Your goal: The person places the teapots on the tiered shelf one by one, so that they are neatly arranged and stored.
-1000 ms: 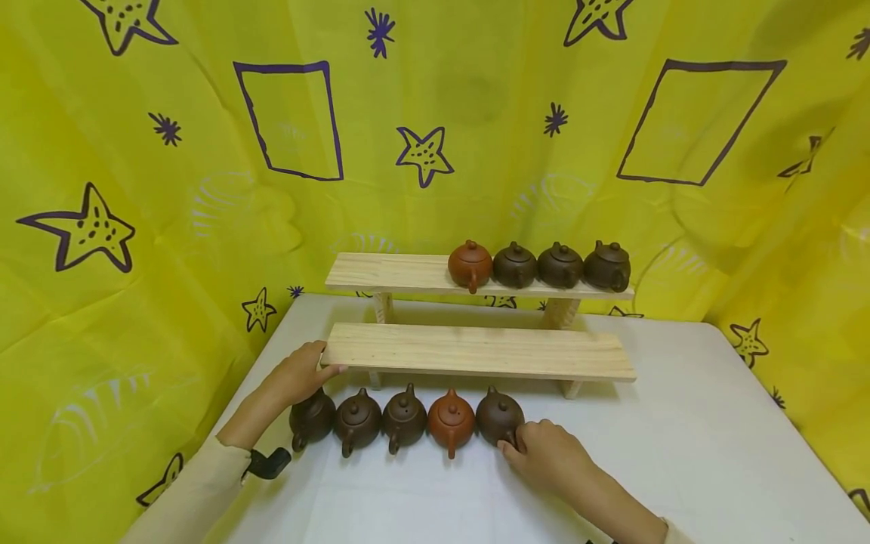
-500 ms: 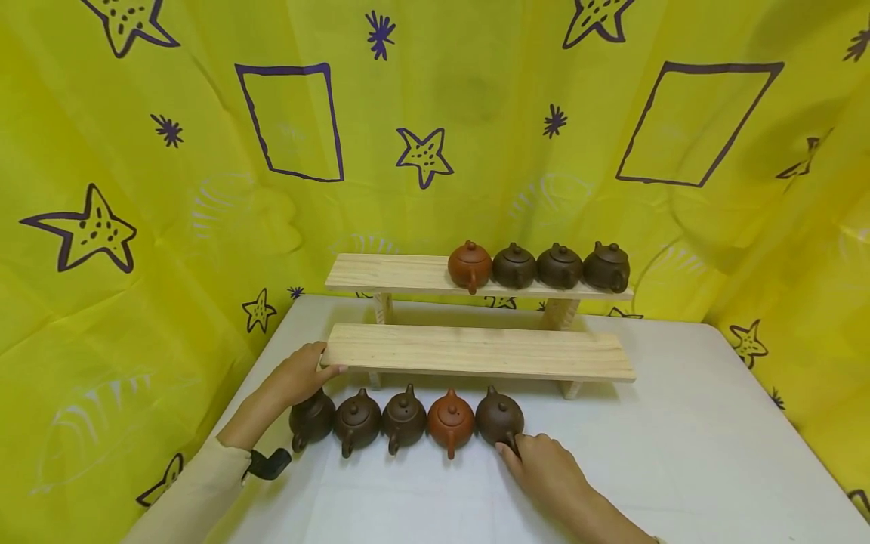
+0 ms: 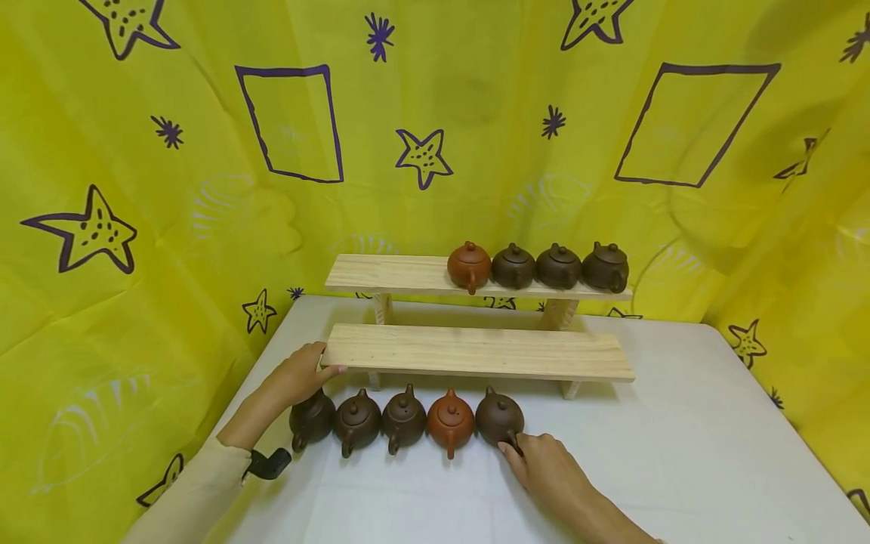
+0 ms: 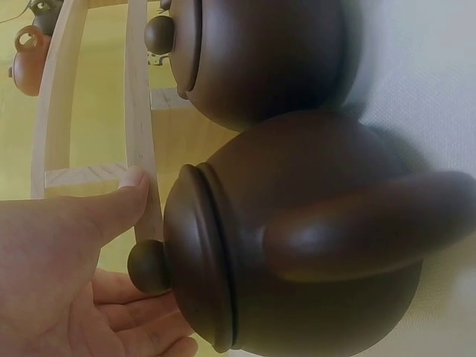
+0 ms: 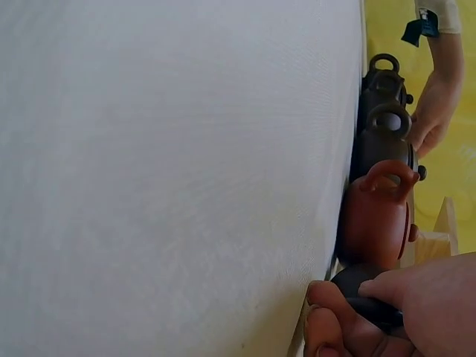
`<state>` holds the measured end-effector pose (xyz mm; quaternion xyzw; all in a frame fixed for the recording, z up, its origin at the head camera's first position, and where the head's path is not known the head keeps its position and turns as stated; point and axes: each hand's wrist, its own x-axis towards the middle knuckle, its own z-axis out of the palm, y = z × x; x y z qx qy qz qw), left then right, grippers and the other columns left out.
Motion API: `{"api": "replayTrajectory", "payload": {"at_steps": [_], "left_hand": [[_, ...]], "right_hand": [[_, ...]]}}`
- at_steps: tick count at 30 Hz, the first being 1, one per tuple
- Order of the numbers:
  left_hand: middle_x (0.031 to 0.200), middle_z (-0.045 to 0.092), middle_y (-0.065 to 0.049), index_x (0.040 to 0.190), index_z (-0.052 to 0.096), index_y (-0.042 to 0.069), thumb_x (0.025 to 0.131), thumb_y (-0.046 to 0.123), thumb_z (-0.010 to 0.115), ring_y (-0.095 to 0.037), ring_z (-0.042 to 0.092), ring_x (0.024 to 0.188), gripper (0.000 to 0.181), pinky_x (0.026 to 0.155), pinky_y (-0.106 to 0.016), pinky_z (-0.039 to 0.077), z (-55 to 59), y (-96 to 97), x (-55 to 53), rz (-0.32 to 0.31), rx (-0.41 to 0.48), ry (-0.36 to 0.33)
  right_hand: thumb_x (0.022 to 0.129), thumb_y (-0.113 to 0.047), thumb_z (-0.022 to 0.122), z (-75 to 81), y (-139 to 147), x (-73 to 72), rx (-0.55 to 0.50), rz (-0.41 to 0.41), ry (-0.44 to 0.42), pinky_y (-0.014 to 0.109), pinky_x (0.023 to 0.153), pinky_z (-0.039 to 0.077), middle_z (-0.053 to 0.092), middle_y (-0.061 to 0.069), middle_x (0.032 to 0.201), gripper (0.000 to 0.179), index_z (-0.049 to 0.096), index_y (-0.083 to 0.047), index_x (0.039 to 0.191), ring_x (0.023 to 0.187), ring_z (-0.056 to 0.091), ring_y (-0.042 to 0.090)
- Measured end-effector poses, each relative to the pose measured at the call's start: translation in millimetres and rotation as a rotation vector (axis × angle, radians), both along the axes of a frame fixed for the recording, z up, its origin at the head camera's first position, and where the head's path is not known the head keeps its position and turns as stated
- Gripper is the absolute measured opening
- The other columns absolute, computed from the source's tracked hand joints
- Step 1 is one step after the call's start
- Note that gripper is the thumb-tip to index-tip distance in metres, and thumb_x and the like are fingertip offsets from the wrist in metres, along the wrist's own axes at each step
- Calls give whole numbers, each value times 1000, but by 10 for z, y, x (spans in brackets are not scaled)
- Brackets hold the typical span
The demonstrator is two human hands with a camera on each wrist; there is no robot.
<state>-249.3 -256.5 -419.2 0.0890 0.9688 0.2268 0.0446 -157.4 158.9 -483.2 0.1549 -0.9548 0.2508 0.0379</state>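
- Lower shelf is spanning mid-frame in pale, grained wood; rightmost front teapot, round, lidded and dark brown, is standing below its right half.
- Left hand, left of centre, is gripping the shelf's left end, thumb on the front edge.
- Right hand, lower right, is pinching that teapot's handle.
- Leftmost front teapot is hiding the left fingertips in the left wrist view; the right hand is covering much of the pinched handle.

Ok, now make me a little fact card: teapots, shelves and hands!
Top shelf: one orange teapot, three dark teapots
White table: four more dark teapots, another orange teapot
Left hand: holds left end of lower shelf
Right hand: grips handle of rightmost front teapot
Backdrop: yellow, dark stars
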Motion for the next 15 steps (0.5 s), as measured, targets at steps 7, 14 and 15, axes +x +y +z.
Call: {"api": "replayTrajectory", "payload": {"at_steps": [7, 14, 15], "left_hand": [[140, 53, -43, 143, 43, -23, 105, 32, 67, -55, 55, 130, 70, 106, -64, 47, 17, 9, 7, -2, -6, 2], [141, 52, -42, 143, 43, -22, 105, 30, 67, -55, 55, 130, 69, 107, -64, 46, -4, -9, 1, -2, 3, 1], [141, 52, -42, 144, 43, -22, 105, 30, 67, -55, 54, 131, 68, 107, -64, 46, -6, -9, -1, -2, 4, 1]], "right_hand": [[102, -22, 70, 47, 7, 6, -2, 13, 4, 21, 45, 34, 41, -10, 54, 42, 50, -17, 66, 49, 39, 4], [102, -22, 70, 115, 3, 10, -4, 15, -4, 21, 45, 32, 39, -11, 54, 44, 48, -19, 64, 49, 37, 4], [102, -23, 70, 127, 0, 10, 1, 12, 4, 22, 45, 32, 39, -11, 54, 44, 48, -19, 64, 49, 38, 4]]}}
